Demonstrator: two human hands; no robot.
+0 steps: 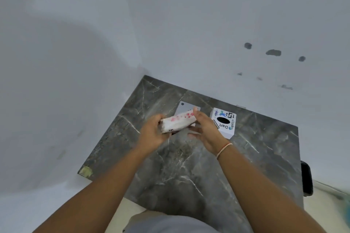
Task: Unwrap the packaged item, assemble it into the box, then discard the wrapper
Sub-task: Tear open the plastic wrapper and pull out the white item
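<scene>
A white packaged item with red printing (178, 122) is held above the dark marble table (189, 166). My left hand (153, 132) grips its left end. My right hand (205, 131) touches its right end with thumb and fingertips, the other fingers spread below. A white box (224, 125) with a black oval hole on top and printed "Dart" lettering stands on the table just right of my right hand. The package is still in its wrapper.
A flat grey-white card or lid (184, 108) lies on the table behind the package, partly hidden by it. White walls meet at the corner behind the table. A black object (306, 178) sits past the table's right edge.
</scene>
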